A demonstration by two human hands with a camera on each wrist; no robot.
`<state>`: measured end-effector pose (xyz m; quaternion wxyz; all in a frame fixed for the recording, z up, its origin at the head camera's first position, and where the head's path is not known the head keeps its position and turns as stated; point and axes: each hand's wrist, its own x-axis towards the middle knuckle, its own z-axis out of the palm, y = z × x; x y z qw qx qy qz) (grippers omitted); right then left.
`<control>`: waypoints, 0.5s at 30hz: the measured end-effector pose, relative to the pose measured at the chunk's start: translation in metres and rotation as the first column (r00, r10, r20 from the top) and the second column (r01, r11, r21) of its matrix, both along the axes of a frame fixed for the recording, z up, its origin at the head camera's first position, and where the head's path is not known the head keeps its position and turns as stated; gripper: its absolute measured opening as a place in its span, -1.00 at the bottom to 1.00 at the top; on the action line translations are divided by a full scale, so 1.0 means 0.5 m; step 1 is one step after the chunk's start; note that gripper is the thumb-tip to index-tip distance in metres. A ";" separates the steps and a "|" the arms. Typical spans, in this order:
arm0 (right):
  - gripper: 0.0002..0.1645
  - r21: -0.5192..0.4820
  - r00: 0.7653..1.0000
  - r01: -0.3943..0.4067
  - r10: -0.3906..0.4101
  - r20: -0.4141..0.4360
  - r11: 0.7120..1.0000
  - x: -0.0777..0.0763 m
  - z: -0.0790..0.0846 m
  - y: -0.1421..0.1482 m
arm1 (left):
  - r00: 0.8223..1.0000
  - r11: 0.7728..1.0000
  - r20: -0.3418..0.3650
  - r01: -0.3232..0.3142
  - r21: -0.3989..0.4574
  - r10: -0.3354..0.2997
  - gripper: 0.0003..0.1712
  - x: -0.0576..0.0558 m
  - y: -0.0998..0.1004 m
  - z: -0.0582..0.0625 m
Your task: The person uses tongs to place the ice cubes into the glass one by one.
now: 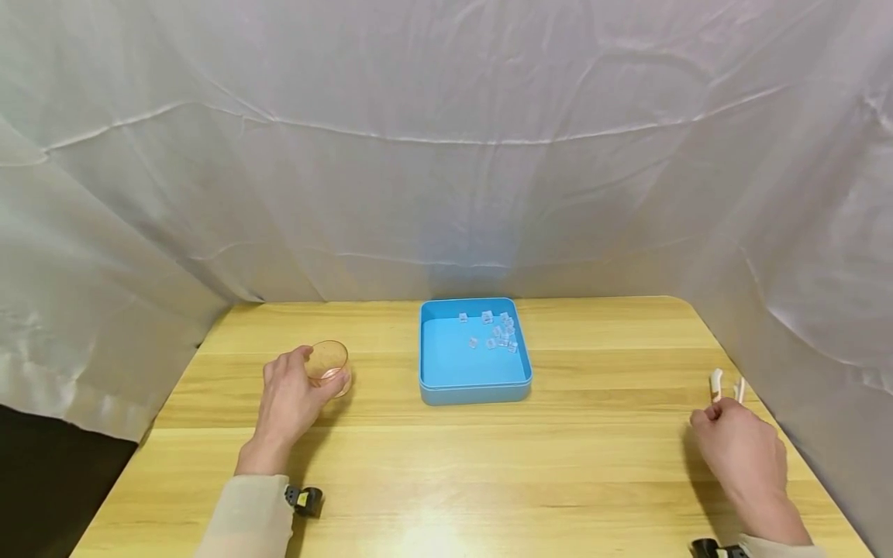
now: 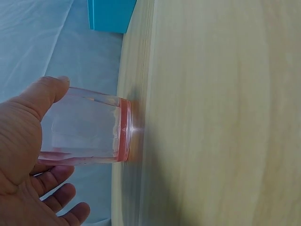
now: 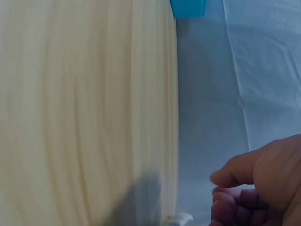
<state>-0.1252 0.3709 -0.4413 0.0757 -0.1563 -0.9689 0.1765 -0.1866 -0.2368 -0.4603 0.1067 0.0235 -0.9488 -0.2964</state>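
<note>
Pinching the tumbler (image 2: 89, 127), my left grip (image 1: 289, 394) spread across it; uneven squeeze could tip it. Right grip (image 1: 746, 449) curled at white utensil (image 1: 716, 382), can't tell if holding.

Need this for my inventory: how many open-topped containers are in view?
2: a see-through cup, held by the left hand, and a shallow blue tray, near the middle of the table's far side. No others show.
</note>
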 end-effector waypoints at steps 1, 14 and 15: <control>-0.66 0.003 1.000 0.005 -0.005 0.022 1.000 0.001 0.002 0.009 | 1.000 1.000 0.005 -0.002 0.002 0.002 0.00 0.000 0.000 0.001; -0.24 0.028 0.942 0.048 -0.054 0.332 0.998 0.005 0.008 0.083 | 0.999 1.000 0.039 -0.006 0.021 0.005 0.04 0.001 0.003 0.004; -0.27 0.024 0.937 0.045 -0.051 0.346 0.999 0.004 0.006 0.083 | 0.999 1.000 0.039 -0.007 0.023 0.006 0.03 0.002 0.004 0.004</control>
